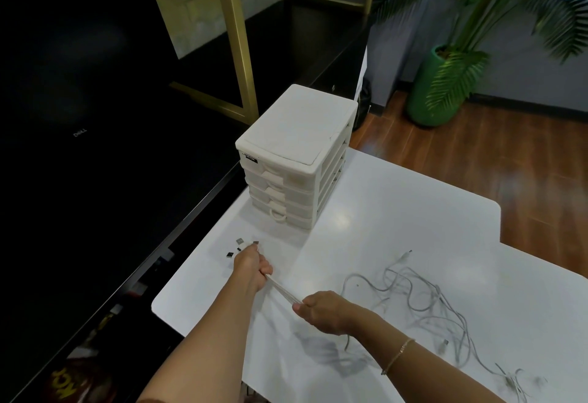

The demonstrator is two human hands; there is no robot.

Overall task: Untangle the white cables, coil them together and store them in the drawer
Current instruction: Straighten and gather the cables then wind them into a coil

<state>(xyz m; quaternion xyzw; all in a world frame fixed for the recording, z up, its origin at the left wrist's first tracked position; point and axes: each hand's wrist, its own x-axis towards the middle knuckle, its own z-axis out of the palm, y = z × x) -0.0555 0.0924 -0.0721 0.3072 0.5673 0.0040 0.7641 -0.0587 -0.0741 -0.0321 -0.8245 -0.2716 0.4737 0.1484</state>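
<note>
Several white cables [426, 301] lie in a loose tangle on the white table [397, 218], spreading to the right and toward the near edge. My left hand [253, 270] grips one end of the bundled cables, with plug ends [255, 244] sticking out past its knuckles. My right hand [321, 310] grips the same bundle lower down. A straight stretch of cable [283, 289] runs taut between the two hands. The white drawer unit [296, 161] stands at the table's far left, and all its drawers look closed.
A few small dark plug pieces [237, 245] lie on the table beyond my left hand. A black Dell monitor [79, 132] fills the left. Right of the table are a wooden floor and a potted palm [445, 84]. Black shelving with gold frames stands behind.
</note>
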